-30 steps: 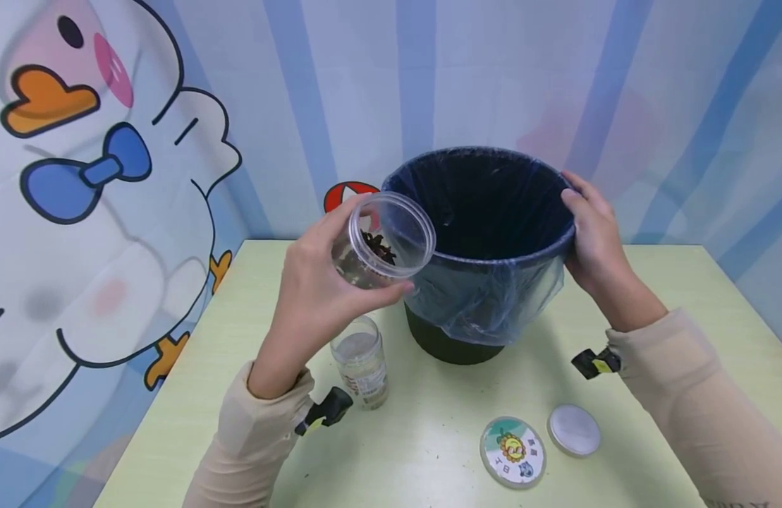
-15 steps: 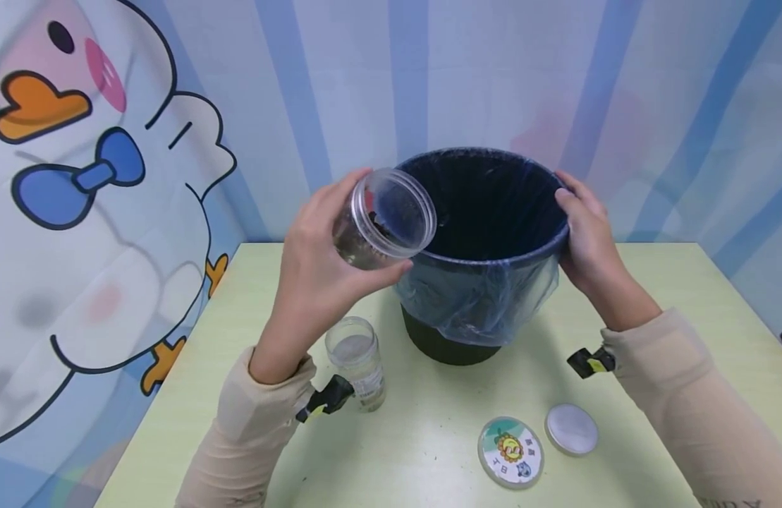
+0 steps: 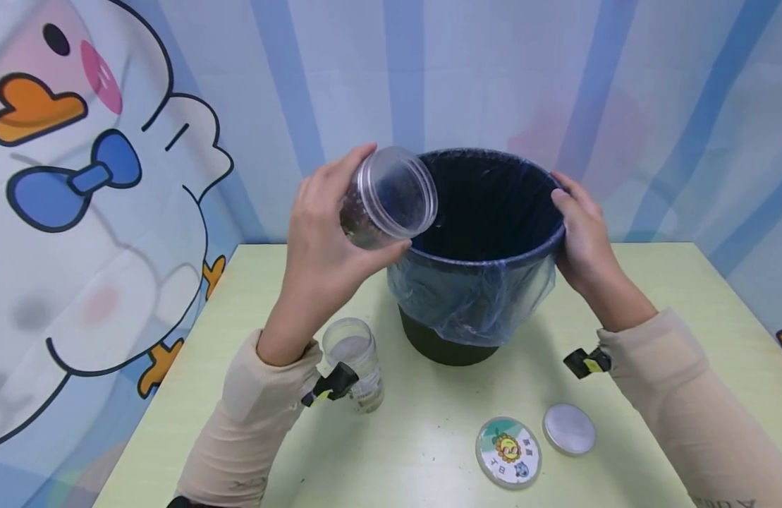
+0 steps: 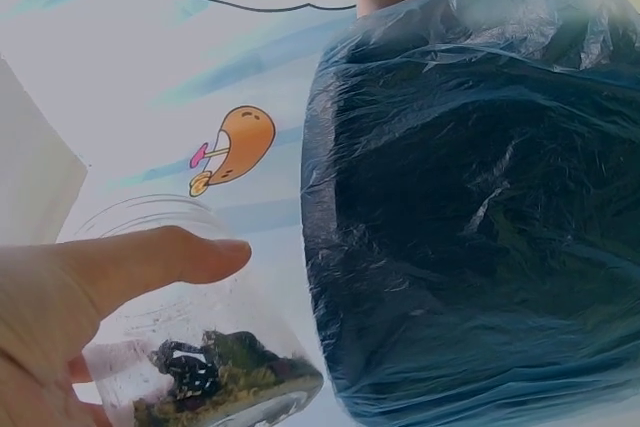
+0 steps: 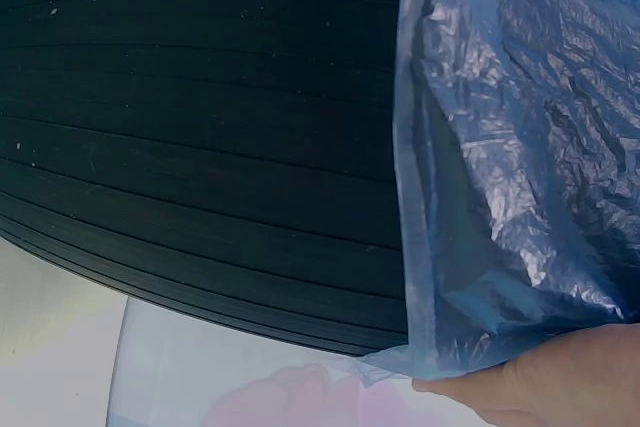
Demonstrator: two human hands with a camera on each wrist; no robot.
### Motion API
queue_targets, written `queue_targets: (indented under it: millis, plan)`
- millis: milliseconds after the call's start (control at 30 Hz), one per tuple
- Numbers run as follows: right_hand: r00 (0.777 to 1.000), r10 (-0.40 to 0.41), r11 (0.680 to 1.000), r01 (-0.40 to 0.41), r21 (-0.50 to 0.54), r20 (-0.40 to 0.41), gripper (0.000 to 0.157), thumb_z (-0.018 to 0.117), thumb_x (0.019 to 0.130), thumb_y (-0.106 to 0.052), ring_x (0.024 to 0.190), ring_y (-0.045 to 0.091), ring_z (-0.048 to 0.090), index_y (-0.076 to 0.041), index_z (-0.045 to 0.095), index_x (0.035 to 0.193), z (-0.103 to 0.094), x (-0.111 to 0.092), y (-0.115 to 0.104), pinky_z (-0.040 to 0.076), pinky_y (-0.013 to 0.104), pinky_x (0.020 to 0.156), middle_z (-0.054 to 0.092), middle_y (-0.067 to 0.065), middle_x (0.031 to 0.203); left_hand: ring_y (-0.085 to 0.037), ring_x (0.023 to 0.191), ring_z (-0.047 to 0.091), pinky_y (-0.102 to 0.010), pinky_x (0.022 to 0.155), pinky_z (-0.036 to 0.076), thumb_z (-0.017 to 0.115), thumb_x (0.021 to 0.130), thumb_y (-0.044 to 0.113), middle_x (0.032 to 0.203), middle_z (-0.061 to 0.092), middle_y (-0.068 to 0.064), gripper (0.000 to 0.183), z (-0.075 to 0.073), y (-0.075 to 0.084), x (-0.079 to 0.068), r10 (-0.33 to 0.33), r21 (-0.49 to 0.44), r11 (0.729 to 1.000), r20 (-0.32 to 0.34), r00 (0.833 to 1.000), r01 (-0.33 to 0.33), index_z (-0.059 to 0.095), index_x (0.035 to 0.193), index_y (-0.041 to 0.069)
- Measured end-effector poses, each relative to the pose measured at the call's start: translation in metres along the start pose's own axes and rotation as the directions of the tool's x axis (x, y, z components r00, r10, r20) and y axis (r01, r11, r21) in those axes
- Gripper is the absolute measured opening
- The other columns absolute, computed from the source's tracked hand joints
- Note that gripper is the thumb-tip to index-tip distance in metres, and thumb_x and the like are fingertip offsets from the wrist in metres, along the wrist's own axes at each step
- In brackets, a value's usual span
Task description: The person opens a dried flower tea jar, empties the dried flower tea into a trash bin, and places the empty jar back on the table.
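Observation:
My left hand (image 3: 321,233) grips a clear plastic jar (image 3: 400,194) by its side, thumb and fingers around it. The jar is tilted, its open mouth facing the left rim of a black trash bin (image 3: 448,347). Dark, leafy bits (image 4: 220,367) lie toward the jar's bottom in the left wrist view. A translucent blue trash bag (image 3: 473,300) lines the bin and hangs folded over its rim. On the bin's right side, my right hand (image 3: 584,243) holds the rim through the bag, thumb on top; in the right wrist view its fingers show beside the bag's edge.
A second clear jar (image 3: 365,374), lidless, stands on the pale green table (image 3: 416,466) below my left wrist. Two round lids lie in front of the bin: a printed lid (image 3: 508,453) and a plain whitish lid (image 3: 569,429). A cartoon-printed backdrop (image 3: 486,70) rises behind the table.
My left hand has lifted the jar slightly and tipped it further, turning its mouth more toward the bin. My right hand keeps its hold on the rim.

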State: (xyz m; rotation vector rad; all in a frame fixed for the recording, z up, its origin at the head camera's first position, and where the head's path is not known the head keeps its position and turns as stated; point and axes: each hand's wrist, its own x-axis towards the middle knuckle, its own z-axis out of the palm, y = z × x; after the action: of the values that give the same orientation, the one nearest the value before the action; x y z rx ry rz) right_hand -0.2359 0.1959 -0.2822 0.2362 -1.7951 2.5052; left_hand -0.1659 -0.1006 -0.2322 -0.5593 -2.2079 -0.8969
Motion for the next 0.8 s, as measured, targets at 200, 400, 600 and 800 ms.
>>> queue_targets:
  millis: [200,400,600,800]
  plan:
    - [1.000,0.003,1.000,-0.003,-0.009,0.011,0.055,0.032,0.109,-0.025,0.147,0.024,0.021,-0.010,0.016,0.160,0.000,-0.001,0.000,0.020,0.033,0.118,0.016,0.013,0.163,-0.022,0.127,0.043,-0.042,0.103,0.036,0.094,0.065,0.021,0.139,0.054,-0.004,0.091,0.006,-0.001,0.009,0.026,0.013,1.000,-0.028,0.999,-0.026,0.051,0.146,0.021]
    - [1.000,0.009,1.000,-0.009,-0.010,0.004,0.055,0.032,0.109,-0.025,0.147,0.023,0.021,-0.011,0.016,0.160,0.001,0.000,-0.001,0.020,0.032,0.118,0.015,0.011,0.163,-0.028,0.124,0.043,-0.046,0.101,0.036,0.093,0.064,0.013,0.138,0.054,-0.010,0.089,0.012,-0.005,0.015,0.073,0.006,0.997,-0.069,0.995,-0.073,0.053,0.144,0.016]
    - [1.000,0.005,0.999,-0.004,-0.032,0.016,0.055,0.030,0.109,-0.025,0.148,0.023,0.020,-0.010,0.014,0.160,0.001,0.000,-0.002,0.020,0.033,0.118,0.013,0.012,0.164,-0.029,0.126,0.041,-0.048,0.101,0.036,0.092,0.067,0.011,0.137,0.053,-0.012,0.085,0.014,-0.008,0.019,0.093,0.021,0.996,-0.069,0.993,-0.092,0.054,0.143,0.016]
    - [1.000,-0.001,0.999,0.002,-0.033,0.019,0.056,0.030,0.109,-0.025,0.148,0.024,0.020,-0.010,0.014,0.160,-0.001,-0.001,-0.001,0.021,0.033,0.118,0.013,0.013,0.164,-0.027,0.128,0.040,-0.044,0.105,0.034,0.091,0.065,0.004,0.137,0.053,-0.009,0.083,0.019,-0.007,0.024,0.122,0.036,0.992,-0.064,0.990,-0.120,0.057,0.140,0.016]
